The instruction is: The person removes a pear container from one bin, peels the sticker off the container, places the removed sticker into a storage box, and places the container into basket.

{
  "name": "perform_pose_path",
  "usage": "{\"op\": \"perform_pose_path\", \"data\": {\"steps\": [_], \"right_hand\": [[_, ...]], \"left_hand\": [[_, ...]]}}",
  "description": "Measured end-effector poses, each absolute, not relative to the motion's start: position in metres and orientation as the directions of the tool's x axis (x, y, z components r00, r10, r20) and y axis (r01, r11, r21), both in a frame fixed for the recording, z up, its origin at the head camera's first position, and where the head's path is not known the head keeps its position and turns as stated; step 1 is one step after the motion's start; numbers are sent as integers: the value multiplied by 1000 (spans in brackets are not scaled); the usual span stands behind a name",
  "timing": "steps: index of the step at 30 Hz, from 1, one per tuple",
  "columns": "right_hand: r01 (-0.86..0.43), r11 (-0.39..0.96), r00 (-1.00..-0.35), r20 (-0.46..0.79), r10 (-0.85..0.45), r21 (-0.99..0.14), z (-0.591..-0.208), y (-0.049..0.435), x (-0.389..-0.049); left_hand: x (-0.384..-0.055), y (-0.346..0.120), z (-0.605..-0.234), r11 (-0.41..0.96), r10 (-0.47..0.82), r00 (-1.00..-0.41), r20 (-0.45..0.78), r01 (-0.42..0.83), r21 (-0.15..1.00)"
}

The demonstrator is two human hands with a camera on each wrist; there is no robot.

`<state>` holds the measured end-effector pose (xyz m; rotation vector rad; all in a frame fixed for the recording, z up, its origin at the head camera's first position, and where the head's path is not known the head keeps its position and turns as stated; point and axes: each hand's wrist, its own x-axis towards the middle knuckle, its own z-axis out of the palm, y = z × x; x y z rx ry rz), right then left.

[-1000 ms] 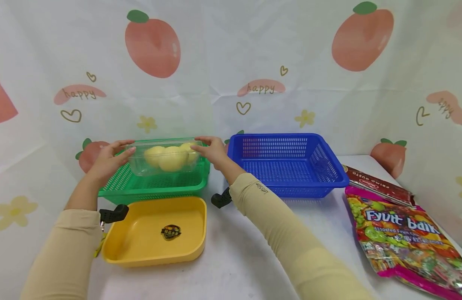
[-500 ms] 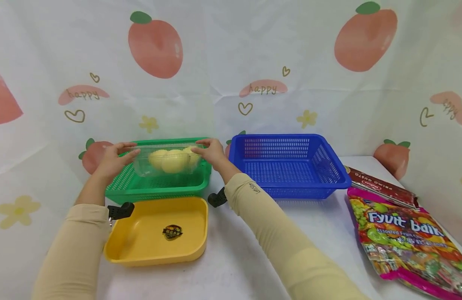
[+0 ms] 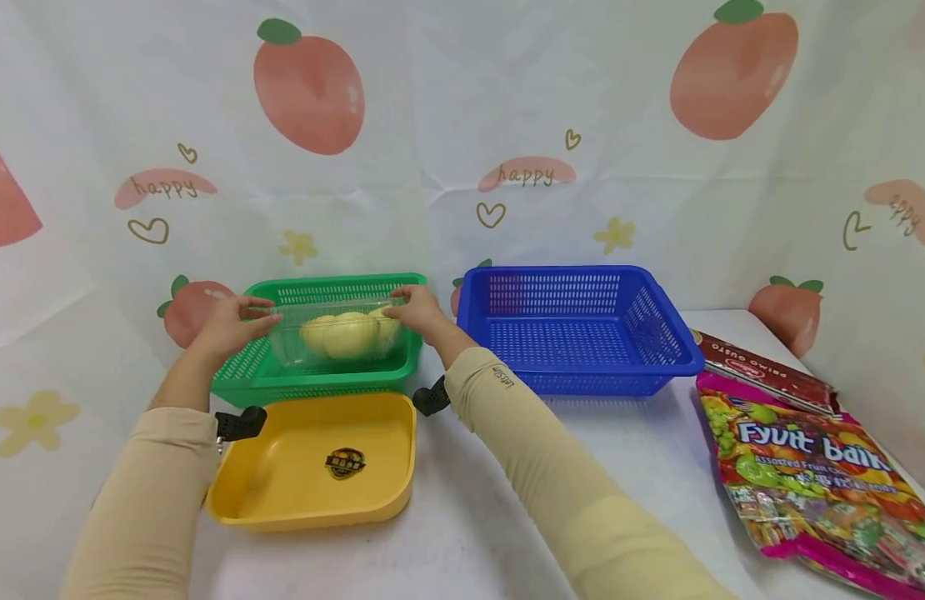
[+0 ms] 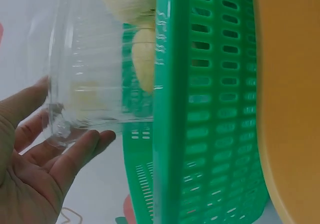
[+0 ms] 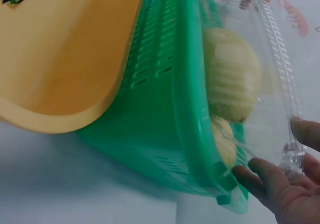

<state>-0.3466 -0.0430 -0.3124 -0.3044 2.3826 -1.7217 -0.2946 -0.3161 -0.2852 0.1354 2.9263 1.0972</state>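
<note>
Both hands hold a clear plastic box (image 3: pixel 288 340) by its two ends, partly down inside the green basket (image 3: pixel 312 385). Through its wall show several pale yellow round fruits (image 3: pixel 350 336), kind not clear. My left hand (image 3: pixel 233 323) grips the left end, thumb and fingers at the rim; the left wrist view shows the fingers (image 4: pixel 75 159) curled about the corner. At the other end my right hand (image 3: pixel 421 312) pinches the rim, and in the right wrist view its fingers (image 5: pixel 272 179) wrap the box corner beside the basket's edge.
A yellow tray (image 3: pixel 312 500) with a dark label stands in front of the green basket. To the right is a blue basket (image 3: pixel 582 385). A candy bag (image 3: pixel 822 475) and a dark red packet (image 3: pixel 762 367) lie at far right. Behind hangs a printed cloth (image 3: pixel 432 100).
The plastic box has come down lower into the green basket, with both hands still holding its ends. The left hand and box first shifted slightly right in the head view.
</note>
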Motion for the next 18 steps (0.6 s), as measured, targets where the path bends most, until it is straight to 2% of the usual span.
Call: {"op": "perform_pose_path", "data": {"steps": [9, 14, 18], "right_hand": [[-69, 349, -954, -41, -296, -934, -316, -46, -345], [-123, 444, -952, -21, -307, -887, -314, -49, -343], [-109, 509, -958, -46, -283, -854, -316, -56, -347]], "left_hand": [[-293, -319, -289, 770, 78, -997, 1, 61, 635], [-297, -320, -290, 779, 61, -998, -21, 34, 626], [-298, -321, -292, 796, 54, -998, -43, 17, 605]]}}
